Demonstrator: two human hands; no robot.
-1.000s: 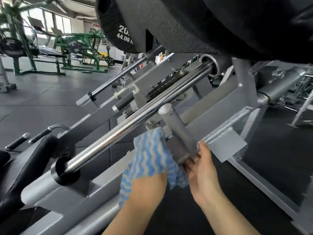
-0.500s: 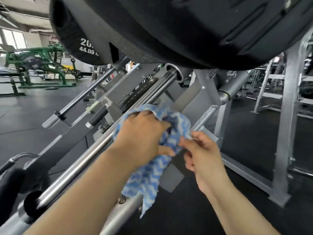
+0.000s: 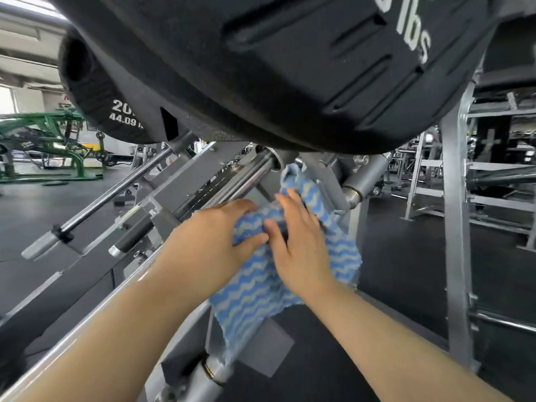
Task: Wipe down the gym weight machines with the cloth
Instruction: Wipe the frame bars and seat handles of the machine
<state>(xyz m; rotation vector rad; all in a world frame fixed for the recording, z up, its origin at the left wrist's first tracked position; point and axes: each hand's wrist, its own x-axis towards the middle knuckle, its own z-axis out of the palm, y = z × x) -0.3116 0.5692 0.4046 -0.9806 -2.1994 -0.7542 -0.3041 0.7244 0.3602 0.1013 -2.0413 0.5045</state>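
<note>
A blue and white wavy-striped cloth (image 3: 261, 294) is draped over a part of the grey weight machine (image 3: 185, 181), just below the end of its chrome guide rod (image 3: 246, 175). My left hand (image 3: 211, 242) grips the cloth from the left, thumb pressed into the fabric. My right hand (image 3: 298, 245) lies on the cloth from the right with its fingers stretched up over it, thumb meeting my left thumb. The cloth's lower part hangs loose below both hands. The machine part under the cloth is hidden.
Large black weight plates (image 3: 275, 68) hang close overhead. A second chrome bar (image 3: 110, 195) slants at the left. A grey upright post (image 3: 455, 227) stands at the right, with more racks behind it. Green machines (image 3: 49, 140) stand far left on the dark rubber floor (image 3: 406, 256).
Both hands and the cloth have moved up along the machine toward the rod's upper end. My right hand went from pinching the cloth's edge to lying over it.
</note>
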